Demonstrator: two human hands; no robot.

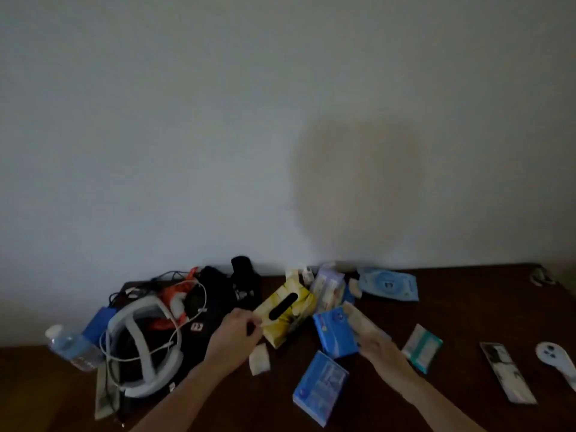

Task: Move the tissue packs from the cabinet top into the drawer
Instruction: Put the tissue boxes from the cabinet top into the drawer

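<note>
The person is gathering tissue packs from the dark wooden worktop (452,307), an early collecting step, since many packs are lying out and no drawer is showing in the view. The left hand (232,336) is pinching the near-left end of the yellow tissue box (288,310), its fingers (254,322) narrow on the box's edge. Just right of the yellow tissue box, the right hand (378,347) is closing around an upright blue tissue pack (335,332) and a pale pack beside it, though the exact grip is blurred. The yellow tissue box is lying tilted, its long axis running from near-left to far-right, dark slot facing up. Another blue pack (321,386) is lying flat in front of it, a teal-edged pack (422,349) farther right, a round-labelled wipes pack (388,283) behind and right. Next, judging by this, both hands will need to lift their packs clear of the clutter and carry them to the drawer.
</note>
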